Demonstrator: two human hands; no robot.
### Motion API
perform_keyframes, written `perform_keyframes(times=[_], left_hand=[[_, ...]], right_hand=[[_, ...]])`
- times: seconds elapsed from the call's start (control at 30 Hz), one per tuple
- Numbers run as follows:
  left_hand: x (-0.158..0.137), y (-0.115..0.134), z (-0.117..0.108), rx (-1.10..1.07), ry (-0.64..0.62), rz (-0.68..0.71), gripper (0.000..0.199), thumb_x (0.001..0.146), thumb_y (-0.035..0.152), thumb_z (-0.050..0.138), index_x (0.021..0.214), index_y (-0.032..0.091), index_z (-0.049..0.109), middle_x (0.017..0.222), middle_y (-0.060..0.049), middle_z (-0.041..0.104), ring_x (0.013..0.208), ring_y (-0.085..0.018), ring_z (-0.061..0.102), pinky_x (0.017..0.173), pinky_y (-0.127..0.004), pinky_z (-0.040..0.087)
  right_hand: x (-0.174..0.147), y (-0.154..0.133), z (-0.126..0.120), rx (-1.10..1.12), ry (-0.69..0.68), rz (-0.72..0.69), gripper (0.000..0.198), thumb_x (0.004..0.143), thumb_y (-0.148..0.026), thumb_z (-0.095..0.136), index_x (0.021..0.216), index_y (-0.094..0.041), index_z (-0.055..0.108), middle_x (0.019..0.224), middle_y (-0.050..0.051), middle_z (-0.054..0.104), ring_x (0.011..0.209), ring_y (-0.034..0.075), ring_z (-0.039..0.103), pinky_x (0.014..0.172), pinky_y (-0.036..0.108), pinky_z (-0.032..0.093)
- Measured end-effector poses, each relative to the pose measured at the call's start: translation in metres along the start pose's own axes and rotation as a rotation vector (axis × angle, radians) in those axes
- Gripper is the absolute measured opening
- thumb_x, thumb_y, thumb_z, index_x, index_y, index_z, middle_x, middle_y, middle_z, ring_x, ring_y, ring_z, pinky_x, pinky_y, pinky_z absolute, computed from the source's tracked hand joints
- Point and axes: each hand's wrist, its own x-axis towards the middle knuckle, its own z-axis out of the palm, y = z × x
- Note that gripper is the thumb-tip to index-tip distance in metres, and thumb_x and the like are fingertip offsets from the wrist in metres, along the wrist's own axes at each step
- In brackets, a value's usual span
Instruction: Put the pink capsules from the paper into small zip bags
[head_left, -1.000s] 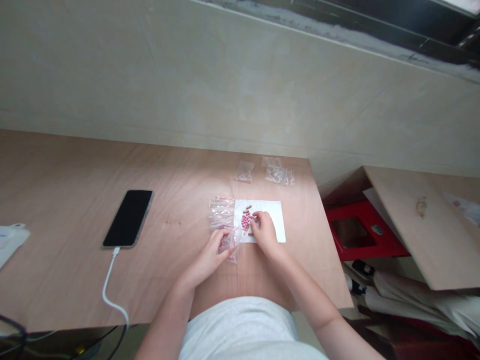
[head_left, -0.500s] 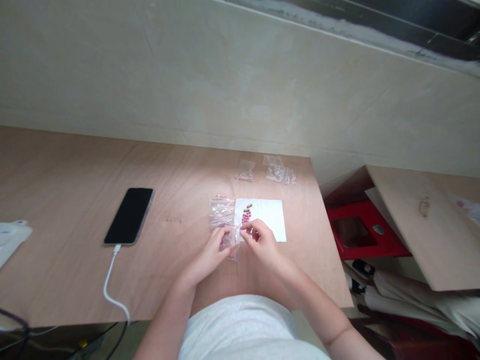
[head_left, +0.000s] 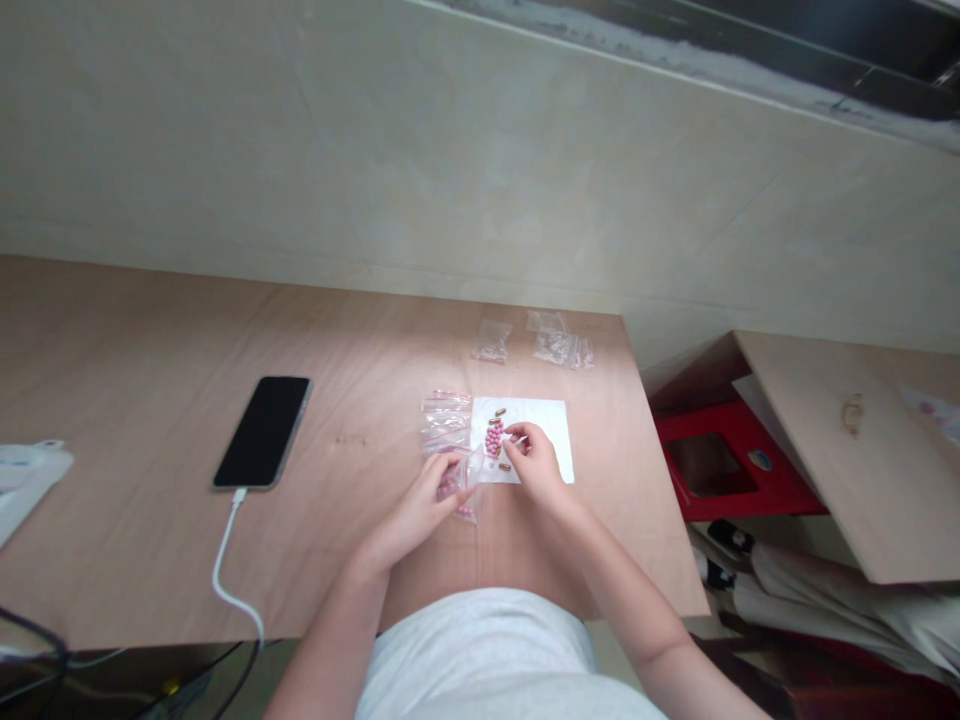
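My left hand (head_left: pixel 431 500) is closed on a small clear zip bag (head_left: pixel 469 470) with round pink beads (head_left: pixel 466 512) in its lower part. On a white sheet of paper (head_left: pixel 551 445) lies a cluster of the same pink beads (head_left: pixel 493 440). Several brown-gold, capsule-shaped pieces (head_left: pixel 501 412) lie around that cluster. Over the paper, just right of the beads, my right hand (head_left: pixel 536 460) has its thumb and fingers pinched together. Whatever is between those fingertips is too small to make out. More flat clear zip bags (head_left: pixel 446 420) rest beside the paper's left edge.
Small clear bags (head_left: pixel 491 342) and a further pile of clear bags (head_left: pixel 562 348) lie near the wall. A black phone (head_left: pixel 262 432) with a white cable (head_left: pixel 225 580) is at the left. The table's right edge borders an opened cabinet with a red box (head_left: pixel 720 460).
My right hand has moved from the bag's mouth up and right to the bead cluster, uncovering more of the paper. My left hand stays on the bag.
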Motion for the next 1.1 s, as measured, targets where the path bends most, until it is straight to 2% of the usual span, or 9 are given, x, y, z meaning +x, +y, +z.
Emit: perform_keyframes(times=[0.17, 0.23, 0.4, 0.6, 0.77, 0.93, 1.1], left_hand=[[-0.003, 0.022, 0.003, -0.088, -0.086, -0.023, 0.033, 0.079, 0.029, 0.05, 0.11, 0.023, 0.042, 0.108, -0.005, 0.046, 0.095, -0.02, 0.05, 0.063, -0.031, 0.054], [-0.003, 0.023, 0.004, -0.058, -0.068, -0.009, 0.033, 0.078, 0.028, 0.052, 0.109, 0.023, 0.042, 0.108, -0.005, 0.047, 0.096, -0.021, 0.05, 0.064, -0.03, 0.053], [-0.002, 0.015, 0.003, 0.115, 0.024, 0.055, 0.033, 0.07, 0.018, 0.058, 0.101, 0.021, 0.048, 0.104, -0.004, 0.05, 0.099, -0.021, 0.049, 0.081, -0.037, 0.047], [-0.001, 0.012, 0.002, 0.193, 0.06, 0.129, 0.04, 0.064, 0.006, 0.056, 0.1, 0.021, 0.049, 0.104, -0.004, 0.052, 0.099, -0.02, 0.049, 0.087, -0.036, 0.04], [-0.002, 0.012, 0.003, 0.216, 0.087, 0.148, 0.041, 0.064, 0.008, 0.058, 0.101, 0.021, 0.049, 0.103, -0.004, 0.052, 0.099, -0.02, 0.049, 0.087, -0.036, 0.04], [-0.005, 0.015, 0.0, 0.274, 0.087, 0.155, 0.043, 0.065, 0.017, 0.063, 0.105, 0.023, 0.049, 0.108, -0.004, 0.049, 0.105, -0.021, 0.046, 0.09, -0.036, 0.039], [-0.006, 0.017, -0.004, 0.242, 0.066, 0.147, 0.044, 0.067, 0.022, 0.063, 0.108, 0.022, 0.048, 0.111, -0.006, 0.049, 0.107, -0.022, 0.045, 0.093, -0.038, 0.037]], right_hand=[[-0.016, -0.027, -0.011, 0.221, -0.178, -0.022, 0.019, 0.07, -0.027, 0.055, 0.087, -0.018, 0.059, 0.09, 0.004, 0.059, 0.063, 0.011, 0.047, 0.059, 0.024, 0.043], [-0.019, -0.034, -0.015, 0.258, -0.207, -0.016, 0.019, 0.071, -0.029, 0.055, 0.086, -0.019, 0.06, 0.094, 0.005, 0.059, 0.065, 0.011, 0.048, 0.06, 0.024, 0.043], [-0.025, -0.042, -0.021, 0.273, -0.253, 0.014, 0.021, 0.072, -0.033, 0.054, 0.087, -0.02, 0.06, 0.095, 0.004, 0.06, 0.069, 0.012, 0.05, 0.059, 0.024, 0.042], [-0.034, -0.049, -0.026, 0.278, -0.352, 0.031, 0.021, 0.073, -0.031, 0.055, 0.089, -0.02, 0.059, 0.084, 0.003, 0.06, 0.074, 0.014, 0.054, 0.057, 0.023, 0.042], [-0.037, -0.052, -0.027, 0.304, -0.338, 0.04, 0.021, 0.069, -0.029, 0.058, 0.087, -0.019, 0.058, 0.081, 0.003, 0.059, 0.074, 0.014, 0.055, 0.055, 0.022, 0.044], [-0.034, -0.037, -0.019, 0.429, -0.271, 0.157, 0.017, 0.064, -0.028, 0.06, 0.076, -0.017, 0.054, 0.066, -0.001, 0.056, 0.056, 0.011, 0.053, 0.045, 0.021, 0.043], [-0.033, -0.029, -0.011, 0.553, -0.181, 0.265, 0.024, 0.061, -0.029, 0.062, 0.074, -0.02, 0.044, 0.055, -0.006, 0.052, 0.042, 0.009, 0.049, 0.038, 0.02, 0.042]])
